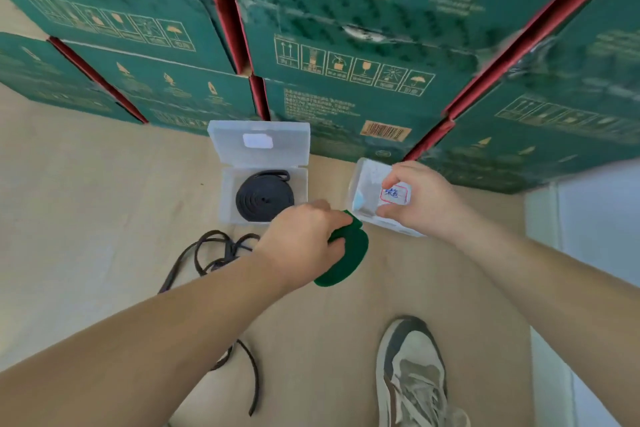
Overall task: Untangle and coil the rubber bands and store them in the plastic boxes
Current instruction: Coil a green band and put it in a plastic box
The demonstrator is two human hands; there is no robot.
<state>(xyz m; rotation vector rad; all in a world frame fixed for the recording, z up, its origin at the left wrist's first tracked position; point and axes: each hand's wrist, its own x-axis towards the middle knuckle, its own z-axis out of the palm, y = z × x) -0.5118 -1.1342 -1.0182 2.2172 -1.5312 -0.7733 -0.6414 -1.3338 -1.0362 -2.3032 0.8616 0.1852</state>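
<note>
**Green band [355,253] beside the small box [367,180]**

My left hand [301,239] grips the coiled green band, just beside the small box my right hand [426,201] pinches. A black coil [265,199] lies in the open box [228,194] past my left knuckles.

A clear box [228,198] lies open, lid back, with a black band [265,199] rolled up flat inside. At its 5 o'clock is a green rolled band [349,253]. At 3 o'clock a second clear box [363,191] tilts, its white label showing. At 7 o'clock a loose black band [229,248] lies tangled.
</note>
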